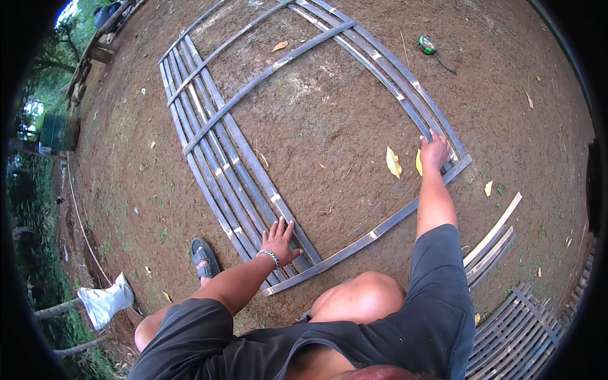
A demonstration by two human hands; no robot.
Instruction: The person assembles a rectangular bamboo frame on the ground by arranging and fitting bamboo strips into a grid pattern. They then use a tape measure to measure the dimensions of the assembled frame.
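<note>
A flat frame of dark bamboo slats lies on the ground before me, with several long slats [218,152] on its left side and a smaller group [386,69] on its right. Crosspieces, among them a near one [373,235] and a middle one [272,71], run across them. My left hand [280,242] rests with spread fingers on the near ends of the left slats. At the near right corner, my right hand [434,151] closes round the innermost right-hand bamboo slat [415,114]. Part of that slat's near end is hidden under the hand.
Yellow leaves [393,162] lie inside the frame near my right hand. Beyond the right slats is a green tape measure [427,44]. Loose bamboo strips [494,237] and a woven slat panel [516,332] lie at lower right. A white sack [106,300] hangs on poles at left.
</note>
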